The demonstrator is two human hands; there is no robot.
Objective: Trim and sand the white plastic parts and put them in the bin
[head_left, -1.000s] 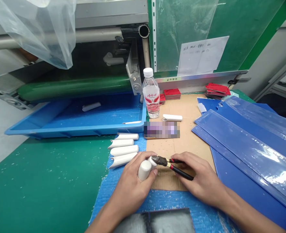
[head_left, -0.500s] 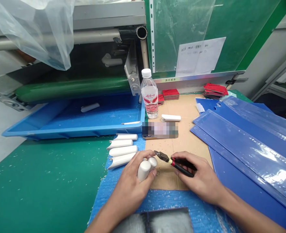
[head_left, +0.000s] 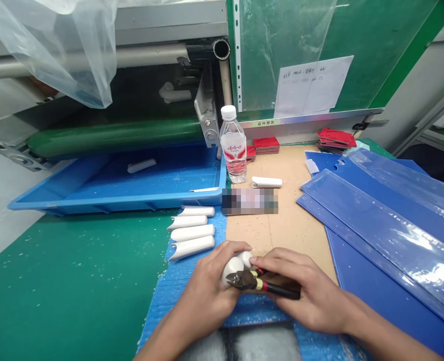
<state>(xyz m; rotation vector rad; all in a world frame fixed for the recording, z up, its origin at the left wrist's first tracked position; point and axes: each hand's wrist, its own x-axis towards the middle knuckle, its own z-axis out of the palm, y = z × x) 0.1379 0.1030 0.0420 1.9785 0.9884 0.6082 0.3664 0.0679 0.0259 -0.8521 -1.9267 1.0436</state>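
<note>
My left hand (head_left: 210,283) is closed around two white rounded plastic pieces (head_left: 230,268), whose smooth ends stick out toward the right. Black-handled cutting pliers (head_left: 280,290) with red and yellow bands are gripped in my right hand (head_left: 308,286). The dark jaws lie in front of the larger piece; whether they touch it I cannot tell. My right index finger reaches the smaller piece. Left of my hands, several white half-tube plastic pieces (head_left: 192,246) lie in a row on the blue sheet (head_left: 161,301). Another white piece (head_left: 267,182) rests on the cardboard (head_left: 293,215).
A blue tray (head_left: 105,204) with a few white pieces sits below a green conveyor roller (head_left: 116,138). Beside it stand a water bottle (head_left: 234,150) and a blurred flat object (head_left: 250,201). Red card stacks (head_left: 266,145) are behind; blue plastic folders (head_left: 380,240) cover the right.
Both hands have come closer together and slightly lower. The pliers have moved left and down, from beside the white pieces to in front of them.
</note>
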